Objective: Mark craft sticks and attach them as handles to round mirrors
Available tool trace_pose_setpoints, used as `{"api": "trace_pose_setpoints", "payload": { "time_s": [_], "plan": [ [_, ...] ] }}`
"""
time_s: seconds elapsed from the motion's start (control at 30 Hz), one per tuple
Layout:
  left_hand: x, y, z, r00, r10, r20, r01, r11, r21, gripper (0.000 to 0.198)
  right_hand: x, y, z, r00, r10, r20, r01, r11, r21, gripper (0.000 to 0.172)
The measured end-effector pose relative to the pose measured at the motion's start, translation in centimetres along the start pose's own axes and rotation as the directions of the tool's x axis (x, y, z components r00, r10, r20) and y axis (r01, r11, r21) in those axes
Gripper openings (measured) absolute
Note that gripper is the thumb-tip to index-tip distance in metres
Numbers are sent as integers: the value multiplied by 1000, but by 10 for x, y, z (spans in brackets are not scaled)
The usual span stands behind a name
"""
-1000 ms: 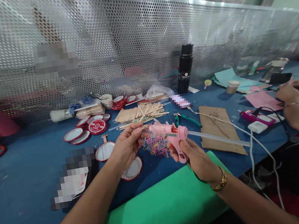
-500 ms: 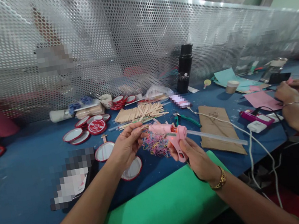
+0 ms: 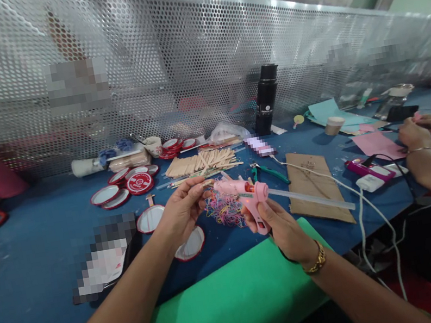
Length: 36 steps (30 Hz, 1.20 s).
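Note:
My right hand is wrapped round the handle of a pink glue gun, whose clear glue stick juts out of the back to the right. My left hand is closed in a pinch at the gun's nozzle, on something small that I cannot make out. Beneath the nozzle lies a tangle of coloured rubber bands. A round lid with a red rim is partly hidden below my left hand. Another lid, with a wooden stick at its top, lies left of that hand.
Wooden sticks and red lids lie behind my hands. Green-handled pliers, cardboard and a white cable are to the right. A black bottle stands by the mesh panel. A co-worker's hands hold pink material.
The glue gun has shifted very slightly, its glue stick a touch to the left. My left hand keeps its pinch at the nozzle.

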<state>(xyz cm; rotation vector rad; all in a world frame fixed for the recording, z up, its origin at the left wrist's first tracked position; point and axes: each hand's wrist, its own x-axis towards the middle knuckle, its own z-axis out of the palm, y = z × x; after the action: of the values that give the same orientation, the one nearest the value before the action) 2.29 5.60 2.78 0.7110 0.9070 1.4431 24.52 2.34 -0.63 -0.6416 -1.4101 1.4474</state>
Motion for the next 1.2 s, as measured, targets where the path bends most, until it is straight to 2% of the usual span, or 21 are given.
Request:
{"api": "trace_pose_setpoints", "payload": {
  "time_s": [0.3, 0.4, 0.5, 0.57, 0.6, 0.7, 0.77, 0.87, 0.97, 1.07, 1.13, 1.2],
  "plan": [
    [0, 3, 1, 1000, 24, 4, -24, 1000, 12, 16, -1, -4, 4, 1000, 13, -24, -12, 1000, 12, 54],
    [2, 5, -1, 999, 48, 5, -48, 999, 16, 16, -9, -10, -4, 999, 15, -33, -19, 993, -114, 55],
    [4, 7, -2, 998, 68, -16, -67, 997, 28, 16, -19, -27, -32, 992, -77, -95, 40, 938, -344, 47],
    [6, 9, -3, 996, 86, -29, -84, 996, 41, 17, -26, -44, -59, 971, -204, -121, 111, 842, -528, 38],
    [7, 9, -3, 995, 95, -34, -94, 994, 47, 18, -29, -53, -75, 964, -248, -94, 136, 766, -628, 35],
    [9, 10, -5, 994, 112, -17, -111, 992, 66, 19, -39, -72, -118, 945, -323, -40, 125, 473, -872, 36],
    [9, 11, -7, 992, 123, 5, -123, 990, 74, 20, -44, -73, -141, 957, -291, -5, 89, 309, -947, 37],
    [9, 16, -8, 989, 150, 4, -150, 985, 86, 24, -51, -58, -163, 977, -211, -37, -1, 168, -986, 34],
    [8, 23, -8, 982, 188, -13, -185, 977, 105, 26, -55, -41, -175, 983, -184, -24, -15, 50, -999, 33],
    [6, 29, -9, 977, 212, -15, -209, 971, 113, 27, -54, -37, -179, 990, -142, 1, -5, -37, -999, 30],
    [6, 31, -9, 976, 216, -5, -214, 971, 109, 28, -53, -43, -174, 987, -157, 23, 9, -86, -996, 32],
    [5, 32, -9, 976, 220, -3, -218, 971, 101, 27, -50, -52, -156, 973, -228, 42, 14, -120, -993, 40]
  ]
}}
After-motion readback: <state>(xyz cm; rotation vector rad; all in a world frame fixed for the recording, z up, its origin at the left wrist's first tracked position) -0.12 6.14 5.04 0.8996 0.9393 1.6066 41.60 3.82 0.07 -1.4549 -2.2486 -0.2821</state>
